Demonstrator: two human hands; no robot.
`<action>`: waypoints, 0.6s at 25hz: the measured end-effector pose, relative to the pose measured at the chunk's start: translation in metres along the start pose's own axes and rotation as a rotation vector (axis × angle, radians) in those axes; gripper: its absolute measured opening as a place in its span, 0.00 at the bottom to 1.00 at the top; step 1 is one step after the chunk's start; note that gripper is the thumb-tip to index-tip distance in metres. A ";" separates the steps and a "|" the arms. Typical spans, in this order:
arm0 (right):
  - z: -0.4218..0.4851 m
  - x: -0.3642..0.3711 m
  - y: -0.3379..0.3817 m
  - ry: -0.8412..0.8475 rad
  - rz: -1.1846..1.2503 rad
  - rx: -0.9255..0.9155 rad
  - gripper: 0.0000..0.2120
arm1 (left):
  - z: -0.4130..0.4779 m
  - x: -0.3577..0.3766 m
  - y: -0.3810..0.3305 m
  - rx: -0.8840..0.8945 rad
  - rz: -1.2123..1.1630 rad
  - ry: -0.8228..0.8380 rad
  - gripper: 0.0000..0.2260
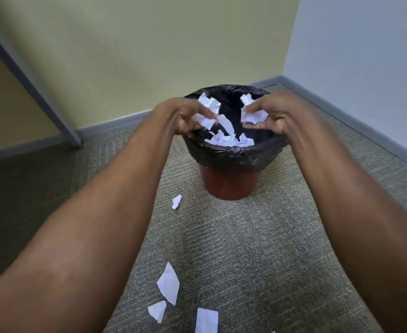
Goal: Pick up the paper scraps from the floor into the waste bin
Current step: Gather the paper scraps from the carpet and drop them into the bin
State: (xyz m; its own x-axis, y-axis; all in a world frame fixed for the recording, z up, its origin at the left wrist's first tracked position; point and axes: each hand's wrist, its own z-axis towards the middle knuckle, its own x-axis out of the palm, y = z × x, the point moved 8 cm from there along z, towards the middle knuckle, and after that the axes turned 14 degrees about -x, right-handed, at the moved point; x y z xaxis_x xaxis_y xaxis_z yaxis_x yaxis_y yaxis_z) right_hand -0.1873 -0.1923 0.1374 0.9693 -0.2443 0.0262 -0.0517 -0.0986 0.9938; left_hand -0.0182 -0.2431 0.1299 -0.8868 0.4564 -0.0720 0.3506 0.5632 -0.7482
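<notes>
A red waste bin (230, 186) with a black liner (231, 156) stands on the carpet ahead of me. Both my hands hover over its mouth. My left hand (183, 116) holds white paper scraps (207, 111) at its fingertips, and a strip (226, 124) is in the air below them. My right hand (277, 111) pinches a crumpled scrap (253, 114). More scraps (229, 140) lie inside the bin. On the floor, a small scrap (176, 201) lies left of the bin, and three larger pieces lie near me: a pointed one (169, 283), a small one (157, 310) and a rectangular one (206, 320).
Grey-green carpet (245, 248) covers the floor. The bin sits in a corner, with a yellow wall (149, 44) behind and a pale blue wall (365, 56) to the right. A grey slanted leg or frame (29, 80) comes down to the floor at the left.
</notes>
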 end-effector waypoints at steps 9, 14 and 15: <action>-0.032 -0.005 0.014 0.055 -0.071 -0.192 0.08 | -0.009 -0.026 -0.016 0.219 0.085 -0.480 0.10; -0.098 0.090 -0.047 0.638 -0.329 -0.241 0.03 | -0.014 -0.117 0.102 0.160 -0.134 -1.085 0.10; -0.111 0.108 -0.074 0.757 -0.401 -0.205 0.04 | -0.009 -0.128 0.135 0.097 -0.119 -1.115 0.10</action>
State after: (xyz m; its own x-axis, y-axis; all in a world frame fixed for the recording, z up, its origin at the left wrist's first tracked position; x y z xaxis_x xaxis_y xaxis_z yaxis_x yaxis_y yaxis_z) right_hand -0.0515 -0.1039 0.0784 0.8082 0.4836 -0.3361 0.2999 0.1532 0.9416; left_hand 0.1449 -0.2191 0.0447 -0.7038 -0.4950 -0.5096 0.2641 0.4836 -0.8345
